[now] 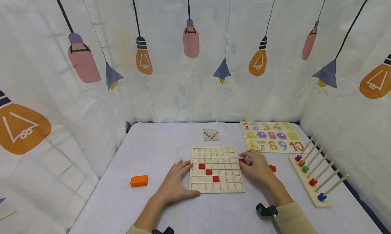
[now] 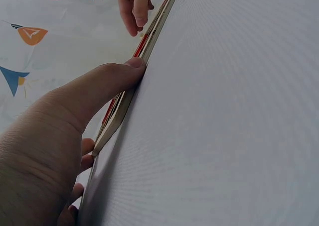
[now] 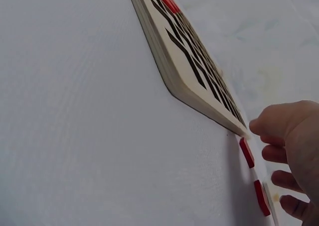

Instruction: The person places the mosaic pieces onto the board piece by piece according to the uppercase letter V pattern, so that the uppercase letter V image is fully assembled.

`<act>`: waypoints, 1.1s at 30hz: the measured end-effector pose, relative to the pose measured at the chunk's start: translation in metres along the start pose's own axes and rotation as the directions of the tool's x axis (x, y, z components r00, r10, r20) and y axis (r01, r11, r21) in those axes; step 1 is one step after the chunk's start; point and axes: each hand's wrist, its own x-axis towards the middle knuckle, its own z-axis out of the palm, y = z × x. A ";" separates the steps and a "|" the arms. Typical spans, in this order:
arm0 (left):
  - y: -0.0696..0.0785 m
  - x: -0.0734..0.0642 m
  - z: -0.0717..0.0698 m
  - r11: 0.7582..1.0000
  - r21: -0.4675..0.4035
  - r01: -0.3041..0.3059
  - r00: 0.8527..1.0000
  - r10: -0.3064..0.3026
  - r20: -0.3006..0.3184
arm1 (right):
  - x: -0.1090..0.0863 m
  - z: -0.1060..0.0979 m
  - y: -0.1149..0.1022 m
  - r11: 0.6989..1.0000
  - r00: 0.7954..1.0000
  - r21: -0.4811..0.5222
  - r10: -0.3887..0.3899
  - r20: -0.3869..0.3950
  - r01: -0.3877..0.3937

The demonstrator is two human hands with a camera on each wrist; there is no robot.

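Observation:
A light wooden grid board lies flat on the white table. Three red square tiles sit in its cells, stepping diagonally down to the right. My left hand holds the board's lower left corner, thumb along the front edge and fingers against the left side. In the left wrist view the thumb presses the board's rim. Past the board's right edge hovers my right hand, its fingers loosely bent and apart. Loose red tiles lie beneath and beside it; no tile shows between its fingers.
A small pattern card lies behind the board. At the back right is a number and shape puzzle board. A peg stand with coloured pieces stands on the right. An orange block rests at the left.

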 end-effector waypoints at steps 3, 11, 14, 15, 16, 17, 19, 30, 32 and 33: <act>0.000 0.000 0.000 1.000 0.001 -0.002 1.000 0.002 -0.002 | -0.001 -0.001 0.003 1.000 1.000 0.006 0.000 0.025 0.000; -0.001 0.000 0.001 1.000 -0.003 -0.001 1.000 0.001 -0.001 | -0.002 0.002 0.010 0.999 0.997 -0.030 0.016 0.070 -0.014; -0.001 0.000 0.001 1.000 -0.003 0.000 1.000 0.000 -0.001 | -0.003 0.002 0.010 0.999 0.998 -0.037 0.016 0.064 -0.014; -0.001 0.000 0.001 1.000 -0.003 -0.001 1.000 0.001 -0.003 | -0.003 0.002 0.010 0.999 0.998 -0.037 0.018 0.063 -0.016; -0.001 0.000 0.001 1.000 -0.002 0.000 1.000 0.000 -0.002 | -0.003 0.002 0.009 0.999 0.998 -0.039 0.022 0.062 -0.019; -0.001 0.000 0.001 1.000 -0.002 0.000 1.000 0.000 -0.003 | -0.003 0.002 0.009 0.999 0.998 -0.040 0.029 0.062 -0.026; -0.001 0.000 0.001 1.000 -0.001 0.001 1.000 -0.001 -0.004 | -0.004 0.001 0.007 0.999 0.997 -0.039 0.039 0.063 -0.037; 0.000 0.000 0.000 1.000 0.009 -0.002 1.000 0.002 -0.003 | -0.006 0.000 0.008 0.998 0.997 -0.025 0.054 0.059 -0.052; 0.000 0.000 0.000 1.000 0.009 -0.002 1.000 0.002 -0.002 | -0.006 0.000 0.009 0.999 0.997 -0.024 0.049 0.060 -0.048; 0.000 0.000 0.000 1.000 0.010 -0.003 1.000 0.003 -0.002 | -0.006 0.000 0.009 0.999 0.997 -0.023 0.046 0.061 -0.045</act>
